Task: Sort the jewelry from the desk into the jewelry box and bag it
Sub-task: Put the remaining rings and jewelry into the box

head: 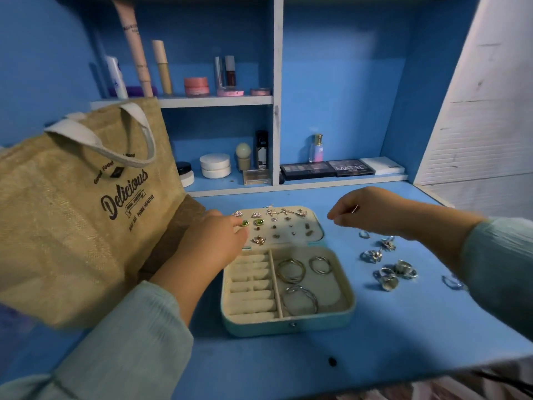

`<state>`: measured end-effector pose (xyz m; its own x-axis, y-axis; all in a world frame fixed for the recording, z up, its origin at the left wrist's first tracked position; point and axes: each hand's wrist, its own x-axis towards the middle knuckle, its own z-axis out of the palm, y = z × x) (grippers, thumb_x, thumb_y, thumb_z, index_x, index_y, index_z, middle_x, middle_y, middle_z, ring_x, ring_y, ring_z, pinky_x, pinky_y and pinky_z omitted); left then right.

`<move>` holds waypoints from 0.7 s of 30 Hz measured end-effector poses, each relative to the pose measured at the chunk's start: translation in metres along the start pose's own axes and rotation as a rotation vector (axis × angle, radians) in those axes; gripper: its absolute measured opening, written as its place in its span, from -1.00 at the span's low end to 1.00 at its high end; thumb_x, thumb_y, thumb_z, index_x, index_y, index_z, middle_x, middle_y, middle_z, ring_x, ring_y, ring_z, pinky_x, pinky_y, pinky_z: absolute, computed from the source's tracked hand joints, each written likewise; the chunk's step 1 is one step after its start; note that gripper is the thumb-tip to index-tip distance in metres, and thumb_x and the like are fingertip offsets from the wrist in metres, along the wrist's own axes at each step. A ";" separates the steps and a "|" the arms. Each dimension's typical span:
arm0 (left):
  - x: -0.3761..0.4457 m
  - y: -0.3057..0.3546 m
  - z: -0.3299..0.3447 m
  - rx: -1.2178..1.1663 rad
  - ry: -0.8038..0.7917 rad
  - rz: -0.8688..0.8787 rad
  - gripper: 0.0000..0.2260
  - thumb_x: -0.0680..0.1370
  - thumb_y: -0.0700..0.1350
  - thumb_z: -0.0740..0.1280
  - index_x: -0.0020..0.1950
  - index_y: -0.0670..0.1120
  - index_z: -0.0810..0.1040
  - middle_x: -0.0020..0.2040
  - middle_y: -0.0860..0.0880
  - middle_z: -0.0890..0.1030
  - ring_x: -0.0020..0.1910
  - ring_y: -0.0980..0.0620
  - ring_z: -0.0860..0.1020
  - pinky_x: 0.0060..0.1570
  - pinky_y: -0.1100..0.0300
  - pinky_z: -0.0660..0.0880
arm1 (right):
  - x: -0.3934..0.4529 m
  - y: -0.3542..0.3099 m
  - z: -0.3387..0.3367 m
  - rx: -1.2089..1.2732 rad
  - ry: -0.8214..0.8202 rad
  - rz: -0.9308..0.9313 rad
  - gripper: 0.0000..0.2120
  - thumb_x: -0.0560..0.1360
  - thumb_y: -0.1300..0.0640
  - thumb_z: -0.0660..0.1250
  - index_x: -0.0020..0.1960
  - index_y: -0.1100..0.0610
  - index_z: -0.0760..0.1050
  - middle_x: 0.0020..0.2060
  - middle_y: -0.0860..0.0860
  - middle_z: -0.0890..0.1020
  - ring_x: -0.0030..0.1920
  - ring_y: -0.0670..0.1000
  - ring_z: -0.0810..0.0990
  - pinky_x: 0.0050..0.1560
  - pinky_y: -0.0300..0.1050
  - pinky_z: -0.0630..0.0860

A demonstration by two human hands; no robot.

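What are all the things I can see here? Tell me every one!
jewelry box: one, teal with cream lining, open on the desk
hoops: three, silver, box's right compartment
earrings: many, on the lid panel
rings: several, silver, on the desk right of the box
bag: one, tan, standing left
desk: one, blue
cosmetics: many, on the shelves behind
left hand: at the lid's left edge
right hand: fingers curled, above the desk; whether it pinches anything is unclear
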<state>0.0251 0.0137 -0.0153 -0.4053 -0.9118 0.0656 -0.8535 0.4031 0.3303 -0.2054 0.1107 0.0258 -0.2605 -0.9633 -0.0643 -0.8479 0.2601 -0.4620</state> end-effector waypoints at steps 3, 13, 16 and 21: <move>-0.012 0.027 -0.006 0.010 0.000 0.111 -0.69 0.58 0.10 0.17 0.28 0.12 0.50 0.25 -0.04 0.43 0.20 -0.04 0.42 0.21 0.06 0.39 | -0.021 0.013 -0.014 -0.150 -0.094 -0.045 -0.91 0.50 0.07 0.33 -0.07 -0.11 0.57 -0.15 -0.19 0.59 -0.14 -0.14 0.53 -0.12 -0.32 0.44; -0.035 0.134 0.013 0.040 -0.220 0.470 -0.76 0.53 0.13 0.27 0.16 0.16 0.56 0.11 0.05 0.49 0.12 0.03 0.46 0.12 0.13 0.42 | -0.070 0.062 -0.034 -0.280 -0.156 0.065 -0.90 0.47 0.03 0.35 -0.03 -0.12 0.57 -0.05 -0.14 0.59 -0.11 -0.10 0.53 -0.32 -0.39 0.44; -0.036 0.151 0.028 0.102 -0.251 0.504 -0.74 0.51 0.12 0.31 0.19 0.18 0.54 0.16 0.04 0.48 0.16 -0.01 0.46 0.14 0.12 0.42 | -0.078 0.073 -0.032 -0.293 -0.120 0.092 -0.86 0.47 0.03 0.36 0.02 -0.12 0.56 -0.05 -0.13 0.55 -0.23 -0.16 0.48 -0.14 -0.22 0.52; -0.035 0.157 0.045 0.189 -0.261 0.519 -0.80 0.50 0.10 0.35 0.12 0.21 0.56 0.17 0.05 0.49 0.19 -0.01 0.44 0.03 0.17 0.36 | -0.081 0.079 -0.013 -0.237 -0.044 0.059 -0.76 0.48 0.07 0.34 0.14 -0.08 0.53 -0.04 -0.10 0.48 -0.15 -0.09 0.46 -0.15 -0.21 0.43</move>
<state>-0.1098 0.1127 -0.0082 -0.8305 -0.5529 -0.0678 -0.5566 0.8185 0.1422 -0.2573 0.2102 0.0055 -0.2965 -0.9466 -0.1262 -0.9179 0.3190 -0.2360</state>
